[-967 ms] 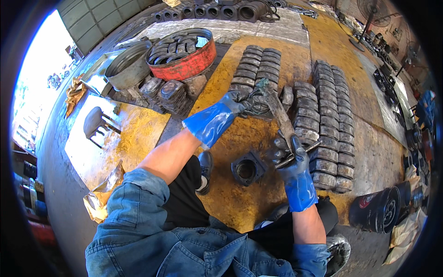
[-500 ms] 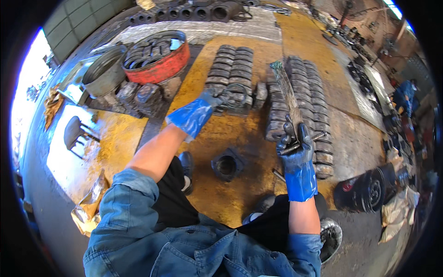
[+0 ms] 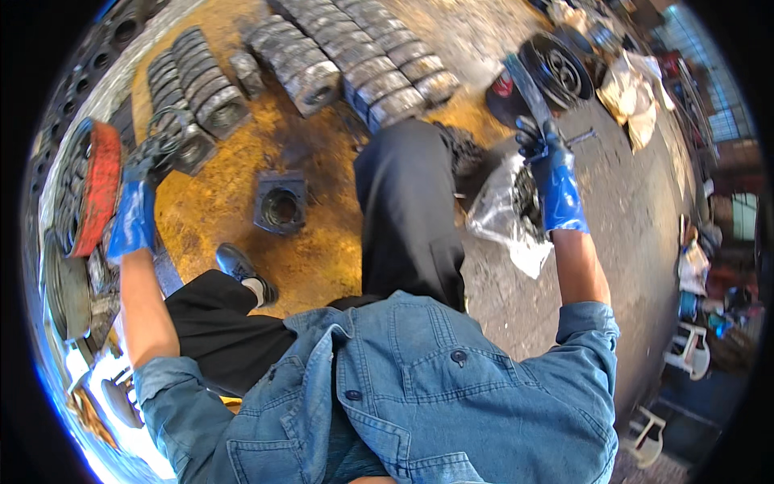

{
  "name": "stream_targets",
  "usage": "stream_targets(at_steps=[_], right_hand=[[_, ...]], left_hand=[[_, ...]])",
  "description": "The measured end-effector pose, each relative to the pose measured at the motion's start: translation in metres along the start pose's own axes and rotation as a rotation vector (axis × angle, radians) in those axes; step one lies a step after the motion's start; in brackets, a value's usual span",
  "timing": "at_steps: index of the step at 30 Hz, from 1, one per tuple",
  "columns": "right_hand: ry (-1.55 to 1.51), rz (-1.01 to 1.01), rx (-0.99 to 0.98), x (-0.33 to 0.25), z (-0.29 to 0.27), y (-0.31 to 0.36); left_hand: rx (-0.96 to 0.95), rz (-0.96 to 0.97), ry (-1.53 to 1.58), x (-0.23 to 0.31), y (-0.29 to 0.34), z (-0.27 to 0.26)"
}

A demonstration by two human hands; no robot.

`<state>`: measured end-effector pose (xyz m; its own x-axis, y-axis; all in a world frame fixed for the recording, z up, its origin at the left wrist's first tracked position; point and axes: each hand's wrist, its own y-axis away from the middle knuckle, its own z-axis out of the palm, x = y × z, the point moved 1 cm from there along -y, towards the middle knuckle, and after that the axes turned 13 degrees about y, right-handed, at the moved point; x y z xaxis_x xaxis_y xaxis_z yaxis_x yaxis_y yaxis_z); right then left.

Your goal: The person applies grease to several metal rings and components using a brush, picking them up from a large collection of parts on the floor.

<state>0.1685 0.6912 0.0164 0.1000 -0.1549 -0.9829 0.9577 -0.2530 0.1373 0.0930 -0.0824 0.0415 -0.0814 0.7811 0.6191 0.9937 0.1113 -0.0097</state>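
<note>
My left hand point(image 3: 143, 171), in a blue glove with dark, dirty fingers, is closed on thin metal rings point(image 3: 171, 123) beside the near end of two rows of blocky metal parts point(image 3: 211, 95). Held out to the right, my gloved right hand point(image 3: 550, 153) grips a long, flat, worn bar point(image 3: 529, 90) that points away from me. A thin metal rod point(image 3: 582, 136) crosses the same hand. On the stained yellow floor between my feet sits one square metal block point(image 3: 280, 207) with a round bore. What the left fingers hold is partly blurred.
More rows of metal blocks point(image 3: 355, 64) lie ahead. A red drum section point(image 3: 98, 189) full of parts stands left. Near my right hand are a clear plastic bag point(image 3: 509, 214) with dark pieces, a black drum point(image 3: 556, 71) and a paper bag point(image 3: 633, 98). White chairs point(image 3: 688, 351) stand far right.
My view and body have turned to the right. My right hand has swung out to the right with the bar and rod, over the plastic bag; my right leg has stepped out.
</note>
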Motion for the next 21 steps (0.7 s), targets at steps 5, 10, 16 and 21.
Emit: stream_targets(at_steps=[5, 10, 16, 21], right_hand=[[0.257, 0.077, 0.578, 0.112, -0.101, 0.1], [0.972, 0.202, 0.652, 0.172, -0.106, 0.128], [1.603, 0.779, 0.505, 0.18, -0.071, 0.092], [1.685, 0.732, 0.367, 0.2, -0.048, 0.108]], left_hand=[[-0.045, -0.022, -0.101, -0.01, 0.009, -0.016], [-0.08, -0.019, -0.14, -0.007, 0.013, -0.02], [-0.261, 0.039, 0.154, 0.053, 0.017, -0.022], [-0.343, 0.075, 0.21, 0.055, 0.015, -0.025]])
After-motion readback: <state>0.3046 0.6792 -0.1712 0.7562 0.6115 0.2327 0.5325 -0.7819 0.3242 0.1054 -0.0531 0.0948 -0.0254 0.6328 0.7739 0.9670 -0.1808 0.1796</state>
